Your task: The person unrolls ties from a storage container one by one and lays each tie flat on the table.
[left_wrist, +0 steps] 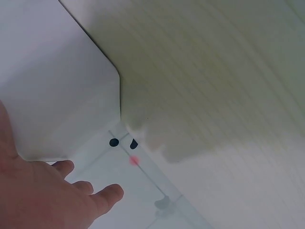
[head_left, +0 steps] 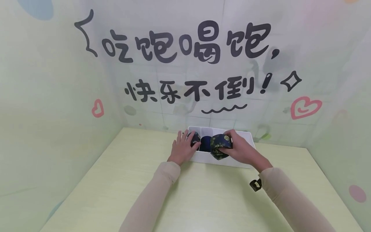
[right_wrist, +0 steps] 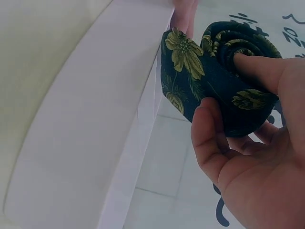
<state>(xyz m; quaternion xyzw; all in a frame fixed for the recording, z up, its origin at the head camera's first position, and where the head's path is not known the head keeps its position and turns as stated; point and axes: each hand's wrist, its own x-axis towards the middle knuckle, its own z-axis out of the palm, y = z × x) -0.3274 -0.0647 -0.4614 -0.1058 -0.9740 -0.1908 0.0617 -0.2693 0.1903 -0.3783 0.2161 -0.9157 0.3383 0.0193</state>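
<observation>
Right hand [head_left: 242,150] grasping a rolled flowered tie [head_left: 219,141] at a white box [head_left: 200,157]

The tie is held over the near side of the box, thumb in its coil, just right of a dark blue roll [head_left: 205,143] in a compartment; the left hand [head_left: 182,150], loose with fingers spread, lies over the box's left end, partly covering a dark patterned roll [head_left: 197,137] in the leftmost compartment; the box stands toward the table's [head_left: 200,199] far side

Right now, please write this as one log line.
right hand: holds rolled floral tie | left hand: at white box, left end | inside: dark blue roll
</observation>
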